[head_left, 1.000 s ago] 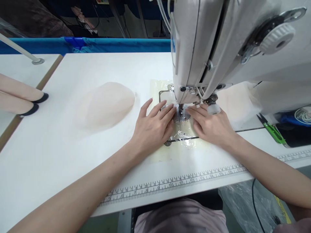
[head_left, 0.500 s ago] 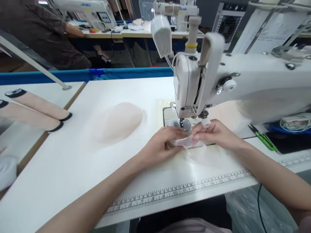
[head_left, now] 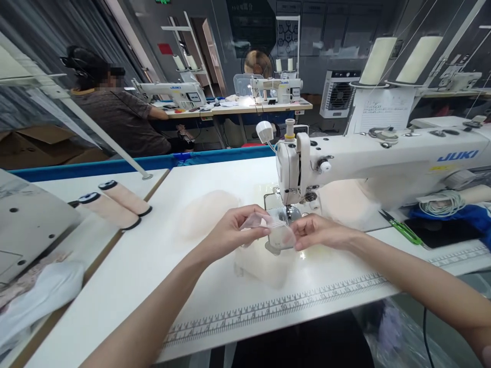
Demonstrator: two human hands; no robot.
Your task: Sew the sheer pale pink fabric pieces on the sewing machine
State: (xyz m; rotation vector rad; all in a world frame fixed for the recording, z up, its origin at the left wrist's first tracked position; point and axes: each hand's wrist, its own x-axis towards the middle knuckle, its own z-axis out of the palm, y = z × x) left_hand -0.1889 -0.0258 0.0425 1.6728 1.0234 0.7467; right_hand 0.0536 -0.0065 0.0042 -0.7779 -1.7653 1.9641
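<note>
A small sheer pale-pink fabric piece (head_left: 273, 231) is lifted just above the white table (head_left: 153, 266), in front of the needle of the white sewing machine (head_left: 376, 158). My left hand (head_left: 230, 232) pinches its left end. My right hand (head_left: 316, 231) pinches its right end. Both hands hover a little in front of the metal needle plate (head_left: 289, 212). The sheer cloth hangs down below my fingers toward the table.
A heap of pale fabric (head_left: 209, 212) lies left of the machine. Two pink thread cones (head_left: 115, 203) lie on the neighbouring table at left. Green snips (head_left: 401, 227) lie to the right. A ruler strip (head_left: 276, 306) runs along the front edge. A person (head_left: 111, 112) sits at a far machine.
My hands were flat at the needle; they have pulled back and lifted the sheer piece off the table. The camera has tilted up to show the room.
</note>
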